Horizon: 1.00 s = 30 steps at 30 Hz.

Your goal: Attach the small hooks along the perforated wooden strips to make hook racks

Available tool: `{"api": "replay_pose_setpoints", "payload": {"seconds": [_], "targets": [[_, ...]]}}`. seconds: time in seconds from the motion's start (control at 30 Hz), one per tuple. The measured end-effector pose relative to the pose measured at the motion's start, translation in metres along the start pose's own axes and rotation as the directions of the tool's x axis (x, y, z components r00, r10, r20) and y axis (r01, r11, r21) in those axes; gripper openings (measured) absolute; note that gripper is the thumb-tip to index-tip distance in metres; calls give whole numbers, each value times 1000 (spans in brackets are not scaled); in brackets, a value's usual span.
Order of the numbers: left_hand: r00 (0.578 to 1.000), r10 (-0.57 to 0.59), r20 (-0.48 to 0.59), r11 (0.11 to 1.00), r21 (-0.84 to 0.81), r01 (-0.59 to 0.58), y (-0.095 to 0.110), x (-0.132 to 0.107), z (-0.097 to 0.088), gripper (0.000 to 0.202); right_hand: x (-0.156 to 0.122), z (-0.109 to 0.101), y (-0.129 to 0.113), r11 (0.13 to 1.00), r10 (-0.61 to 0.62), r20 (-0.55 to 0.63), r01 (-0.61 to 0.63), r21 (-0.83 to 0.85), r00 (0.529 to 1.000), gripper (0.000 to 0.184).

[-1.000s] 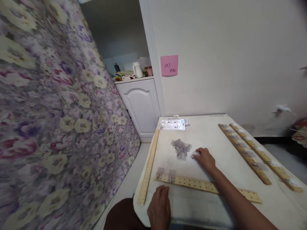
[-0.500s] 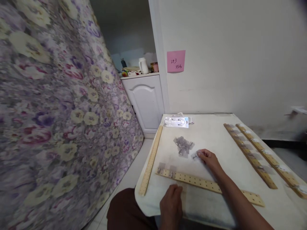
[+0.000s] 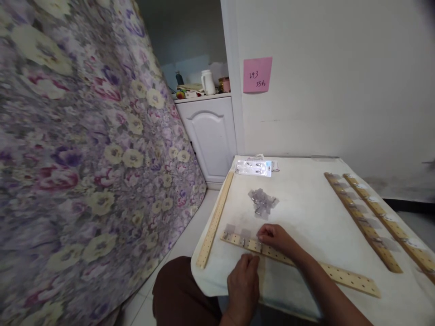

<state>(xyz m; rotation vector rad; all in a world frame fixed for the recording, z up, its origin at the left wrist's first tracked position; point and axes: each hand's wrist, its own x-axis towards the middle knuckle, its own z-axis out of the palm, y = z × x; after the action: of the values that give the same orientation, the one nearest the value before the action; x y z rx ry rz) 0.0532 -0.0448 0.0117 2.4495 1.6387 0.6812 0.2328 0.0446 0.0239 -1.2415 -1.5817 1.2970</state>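
My right hand point(image 3: 274, 236) pinches the edge of a small grey translucent square with a silver metal clip point(image 3: 260, 247) on it. This clip is at the holed wooden strip point(image 3: 282, 256), beside two similar clips point(image 3: 243, 242) standing along its left part. My left hand point(image 3: 244, 280) is closed, its fingertips just in front of the strip near that clip; whether they hold anything is hidden. Beyond the strip lies a pile of grey squares with metal clips point(image 3: 261, 202).
Another holed strip point(image 3: 214, 224) lies along the table's left edge. Two brown strips point(image 3: 363, 222) bearing clips and tags run down the right side. A clear blister pack point(image 3: 253, 167) lies at the back of the white table point(image 3: 302, 194). A floral curtain point(image 3: 95, 158) hangs at left.
My right hand has moved left and toward me, bringing the clip from beside the pile to the wooden strip. My left hand has shifted slightly up toward the strip.
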Motion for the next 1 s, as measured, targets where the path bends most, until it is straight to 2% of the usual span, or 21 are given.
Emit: {"api": "replay_pose_setpoints", "payload": {"seconds": [0.33,0.47,0.6,1.0], "targets": [[995,62,-78,997,39,-59,-7,-4,11,54,2,2,6,996,-4,-30,1,-86,1000,17],[999,24,21,999,41,-25,-5,-2,8,61,0,1,5,995,-5,-44,1,-103,999,15],[995,-20,96,998,64,14,-2,0,5,59,0,2,3,994,-5,-48,0,-105,999,13],[997,-19,74,997,73,14,0,1,4,58,1,2,3,994,11,-56,-17,-112,998,12]]}}
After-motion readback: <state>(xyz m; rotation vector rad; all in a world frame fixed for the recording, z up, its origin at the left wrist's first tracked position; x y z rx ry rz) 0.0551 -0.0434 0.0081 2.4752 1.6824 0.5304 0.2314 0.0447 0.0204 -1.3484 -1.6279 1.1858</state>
